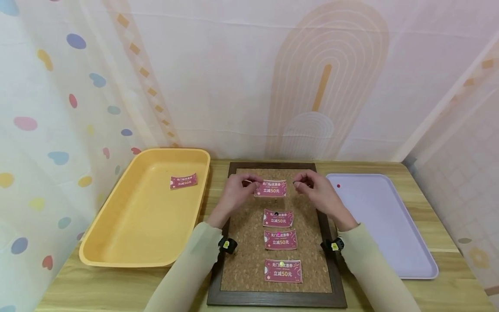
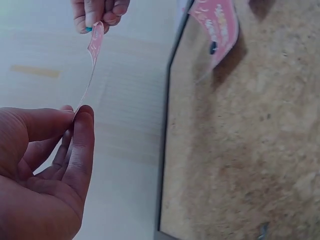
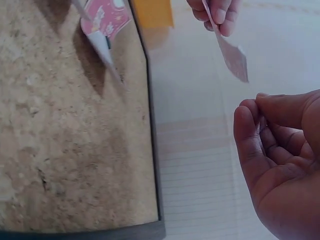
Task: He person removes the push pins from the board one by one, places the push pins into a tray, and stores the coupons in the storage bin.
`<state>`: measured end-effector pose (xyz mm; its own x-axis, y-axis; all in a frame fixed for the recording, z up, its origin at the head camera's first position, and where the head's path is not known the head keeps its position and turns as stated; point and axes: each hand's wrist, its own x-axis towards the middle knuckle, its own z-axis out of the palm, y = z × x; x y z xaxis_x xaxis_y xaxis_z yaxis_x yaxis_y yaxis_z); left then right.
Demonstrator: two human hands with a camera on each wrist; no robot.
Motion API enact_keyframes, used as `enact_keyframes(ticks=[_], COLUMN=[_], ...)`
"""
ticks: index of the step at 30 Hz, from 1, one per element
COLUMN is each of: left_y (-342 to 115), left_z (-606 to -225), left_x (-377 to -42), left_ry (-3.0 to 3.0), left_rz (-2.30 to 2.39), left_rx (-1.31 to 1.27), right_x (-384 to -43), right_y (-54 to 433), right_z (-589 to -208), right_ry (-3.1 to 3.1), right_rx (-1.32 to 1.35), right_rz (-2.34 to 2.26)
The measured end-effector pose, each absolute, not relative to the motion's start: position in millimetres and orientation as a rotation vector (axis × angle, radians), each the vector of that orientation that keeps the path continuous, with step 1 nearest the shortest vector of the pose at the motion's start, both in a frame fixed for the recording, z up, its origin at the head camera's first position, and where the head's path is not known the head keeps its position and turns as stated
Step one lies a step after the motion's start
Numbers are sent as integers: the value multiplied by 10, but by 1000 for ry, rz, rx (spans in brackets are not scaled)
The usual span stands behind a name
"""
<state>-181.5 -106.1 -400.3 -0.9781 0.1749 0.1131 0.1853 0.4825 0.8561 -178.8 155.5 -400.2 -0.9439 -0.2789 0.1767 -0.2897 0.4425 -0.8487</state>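
Note:
My left hand (image 1: 240, 190) pinches the left edge of a pink paper coupon (image 1: 271, 189) between thumb and fingertips, over the upper part of a framed corkboard (image 1: 243, 260). To the coupon's right, my right hand (image 1: 317, 193) has thumb and fingertip pressed together on a small teal pushpin (image 2: 89, 29), mostly hidden by the fingers. In the right wrist view the right fingertips (image 3: 243, 115) are just apart from the held coupon (image 3: 235, 62). Below on the cork are three more coupons, fixed with a black pushpin (image 1: 277, 213), a pink pushpin (image 1: 278, 234) and a yellow-green pushpin (image 1: 282, 263).
A yellow tray (image 1: 144, 260) stands on the left with one pink coupon (image 1: 183, 181) in it. On the right lies a lilac tray (image 1: 383, 225) with a small red pushpin (image 1: 338, 186). Patterned curtains (image 1: 218, 86) hang behind and beside the wooden table (image 1: 62, 286).

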Motion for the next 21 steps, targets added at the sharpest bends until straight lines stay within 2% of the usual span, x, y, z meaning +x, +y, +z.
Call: enact_keyframes(ticks=[21], left_y=[-1410], left_z=[-3587], left_x=[-1592], left_ry=[-2634], left_rz=[-1388], left_rx=[-362], right_x=[-1706], right_y=[1861], right_z=[-3818], right_ry=[-2645], right_rx=[491], right_rz=[1487])
